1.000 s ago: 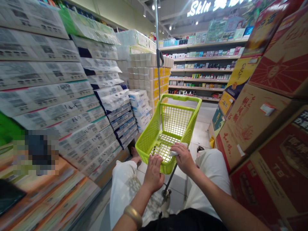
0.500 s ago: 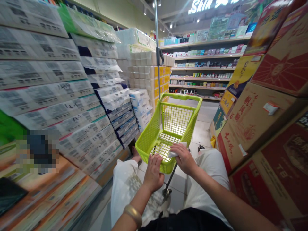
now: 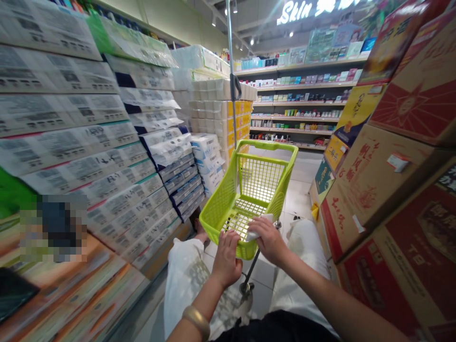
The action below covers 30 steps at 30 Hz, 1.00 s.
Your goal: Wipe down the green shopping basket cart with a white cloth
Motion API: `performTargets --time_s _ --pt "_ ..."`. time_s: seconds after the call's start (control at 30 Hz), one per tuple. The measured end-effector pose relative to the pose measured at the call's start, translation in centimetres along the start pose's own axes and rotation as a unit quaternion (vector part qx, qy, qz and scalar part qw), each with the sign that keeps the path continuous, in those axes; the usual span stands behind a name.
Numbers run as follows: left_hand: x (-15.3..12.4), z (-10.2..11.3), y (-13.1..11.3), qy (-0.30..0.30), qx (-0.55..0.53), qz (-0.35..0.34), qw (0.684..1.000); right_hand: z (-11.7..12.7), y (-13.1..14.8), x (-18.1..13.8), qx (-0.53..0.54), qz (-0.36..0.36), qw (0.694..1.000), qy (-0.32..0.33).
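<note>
A lime-green shopping basket [image 3: 218, 209] with lattice walls stands between my knees, on a metal frame with a tall pole. My left hand [image 3: 227, 259] has its fingers hooked over the near rim, a little left of its middle. At the near right corner, my right hand [image 3: 269, 237] presses a folded white wiping cloth [image 3: 253, 233] against the same rim. Part of the cloth lies hidden under the fingers. Through the lattice floor of the basket, pale tiles show.
Stacked paper packs [image 3: 64, 114] rise close on the left. Cardboard cartons [image 3: 377, 175] are piled along the right. Beyond the basket stand wall shelves [image 3: 295, 102] full of small boxes and bottles. A metal pole [image 3: 231, 52] rises beside the basket's far end.
My right hand and the cloth have slid slightly left and toward me along the rim. My left hand keeps its grip in about the same place.
</note>
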<state>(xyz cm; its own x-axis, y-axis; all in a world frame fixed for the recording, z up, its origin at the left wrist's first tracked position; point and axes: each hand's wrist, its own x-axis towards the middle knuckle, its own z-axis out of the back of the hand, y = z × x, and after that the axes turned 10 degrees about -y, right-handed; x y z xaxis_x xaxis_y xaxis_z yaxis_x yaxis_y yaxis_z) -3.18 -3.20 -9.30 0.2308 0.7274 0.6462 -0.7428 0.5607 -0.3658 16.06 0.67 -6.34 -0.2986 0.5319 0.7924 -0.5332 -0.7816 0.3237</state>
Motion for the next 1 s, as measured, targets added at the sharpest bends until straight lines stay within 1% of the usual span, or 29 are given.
performTargets --time_s 0.1,0.17,0.23,0.3,0.37,0.4,0.47,0.53,0.6,0.63,0.7,0.77,0.83,0.87,0.93,1.0 --pt "-0.1 0.1 0.2 0.007 -0.007 -0.014 1.000 -0.4 1.6 -0.7 0.033 0.070 0.994 0.072" --pt "0.0 0.2 0.2 0.009 -0.003 -0.010 1.000 -0.1 1.2 -0.4 0.041 0.088 0.992 0.084" --pt "0.1 0.4 0.0 0.006 0.004 -0.001 1.000 0.4 -0.3 0.2 0.031 0.077 0.994 0.068" --pt "0.3 0.4 -0.1 0.000 0.007 0.001 1.000 0.7 -1.9 0.7 0.008 0.037 0.999 0.029" --pt "0.3 0.3 -0.2 -0.004 0.008 -0.002 1.000 0.6 -2.4 0.7 -0.008 -0.005 1.000 -0.011" --pt "0.2 0.2 -0.1 -0.005 0.008 -0.003 1.000 0.4 -2.2 0.4 -0.008 -0.012 1.000 -0.020" --pt "0.1 0.0 0.2 -0.004 0.010 -0.006 1.000 -0.1 -1.0 -0.4 0.004 0.010 1.000 -0.003" --pt "-0.1 0.0 0.5 0.001 0.012 -0.012 1.000 -0.5 0.2 -0.9 0.023 0.058 0.997 0.043" --pt "-0.1 0.1 0.7 0.006 0.017 -0.014 1.000 -0.4 0.5 -0.8 0.036 0.088 0.993 0.076" --pt "-0.1 0.2 0.7 0.006 0.021 -0.012 1.000 -0.2 0.2 -0.5 0.036 0.086 0.993 0.078" --pt "0.0 0.3 0.7 0.003 0.028 -0.006 1.000 0.2 -1.0 0.4 0.024 0.054 0.997 0.057" --pt "0.1 0.5 0.5 -0.001 0.031 -0.006 1.000 0.5 -2.4 1.2 0.009 0.001 1.000 0.012" --pt "0.2 0.4 0.3 -0.003 0.032 -0.007 0.999 0.4 -3.0 1.4 0.004 -0.045 0.998 -0.031" --pt "0.2 0.4 0.3 -0.005 0.033 -0.006 0.999 0.2 -2.8 1.2 0.005 -0.057 0.997 -0.043" --pt "0.2 0.3 0.4 -0.006 0.036 -0.003 0.999 -0.4 -1.7 0.4 0.014 -0.044 0.998 -0.035" --pt "0.1 0.2 0.6 -0.006 0.036 -0.008 0.999 -0.8 -0.3 -0.4 0.028 0.002 1.000 0.005"
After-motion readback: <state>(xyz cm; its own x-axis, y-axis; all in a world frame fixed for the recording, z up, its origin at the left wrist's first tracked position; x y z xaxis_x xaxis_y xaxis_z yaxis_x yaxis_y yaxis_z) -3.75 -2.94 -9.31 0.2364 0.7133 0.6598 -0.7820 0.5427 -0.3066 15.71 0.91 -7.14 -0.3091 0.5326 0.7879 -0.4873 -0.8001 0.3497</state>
